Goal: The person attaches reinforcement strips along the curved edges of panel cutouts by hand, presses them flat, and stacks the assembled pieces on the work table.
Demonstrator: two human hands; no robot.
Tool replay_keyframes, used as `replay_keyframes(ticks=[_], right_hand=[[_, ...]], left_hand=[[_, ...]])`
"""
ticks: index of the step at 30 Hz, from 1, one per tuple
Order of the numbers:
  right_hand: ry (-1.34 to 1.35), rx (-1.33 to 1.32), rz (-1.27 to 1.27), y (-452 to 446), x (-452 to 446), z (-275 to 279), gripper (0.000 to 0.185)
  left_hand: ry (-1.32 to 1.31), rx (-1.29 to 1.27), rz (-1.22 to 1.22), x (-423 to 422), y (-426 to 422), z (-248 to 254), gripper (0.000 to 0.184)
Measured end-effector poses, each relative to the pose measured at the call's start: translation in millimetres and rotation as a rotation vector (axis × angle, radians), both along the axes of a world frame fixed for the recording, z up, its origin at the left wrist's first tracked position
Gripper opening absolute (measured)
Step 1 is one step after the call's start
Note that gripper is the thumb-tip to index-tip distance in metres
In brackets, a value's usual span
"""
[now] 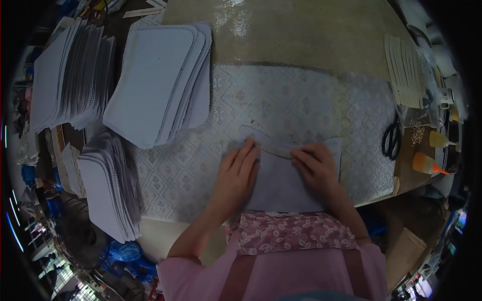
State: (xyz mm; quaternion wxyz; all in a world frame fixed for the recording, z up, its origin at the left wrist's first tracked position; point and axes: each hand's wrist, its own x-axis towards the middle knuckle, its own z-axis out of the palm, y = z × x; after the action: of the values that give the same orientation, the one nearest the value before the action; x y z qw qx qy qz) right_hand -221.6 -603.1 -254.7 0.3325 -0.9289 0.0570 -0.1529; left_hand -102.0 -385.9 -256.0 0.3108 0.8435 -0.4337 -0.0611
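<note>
A light grey-lilac fabric panel lies on the patterned table cover in front of me, its lower edge close to my apron. A narrow pale strip runs in a curve along the panel's upper edge. My left hand rests on the panel's left side, fingers stretched out and their tips at the strip's left end. With bent fingers, my right hand pinches the strip near its right part. Part of the strip and the panel's sides are hidden beneath my hands.
Stacks of pale panels stand at the left, with a smaller stack nearer me. At the right lie pale strips, black-handled scissors and an orange-tipped glue bottle. The table's front edge runs beside my right arm.
</note>
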Motion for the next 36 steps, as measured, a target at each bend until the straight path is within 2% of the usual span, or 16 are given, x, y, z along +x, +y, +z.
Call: replay_keyframes(ticks=[17, 22, 28, 31, 36], right_hand=[[-0.034, -0.004, -0.048, -0.3, -3.8, -7.7, 0.03], [-0.039, 0.049, -0.022, -4.3, -5.4, -9.5, 0.028], [-0.097, 0.09, -0.011, -6.2, -8.7, -16.9, 0.028], [-0.111, 0.114, -0.017, -5.0, -9.0, -19.9, 0.028], [-0.125, 0.17, -0.014, -5.3, -10.9, -21.9, 0.028]], left_hand=[[-0.002, 0.037, 0.007, 0.0, -2.5, -0.6, 0.041], [-0.02, 0.099, -0.002, -1.7, -7.3, 4.9, 0.038], [-0.115, 0.15, -0.035, -4.2, -7.9, 0.5, 0.042], [-0.155, 0.254, -0.05, -4.1, -6.3, 4.0, 0.043], [-0.153, 0.256, -0.044, -5.9, -8.1, 5.1, 0.044]])
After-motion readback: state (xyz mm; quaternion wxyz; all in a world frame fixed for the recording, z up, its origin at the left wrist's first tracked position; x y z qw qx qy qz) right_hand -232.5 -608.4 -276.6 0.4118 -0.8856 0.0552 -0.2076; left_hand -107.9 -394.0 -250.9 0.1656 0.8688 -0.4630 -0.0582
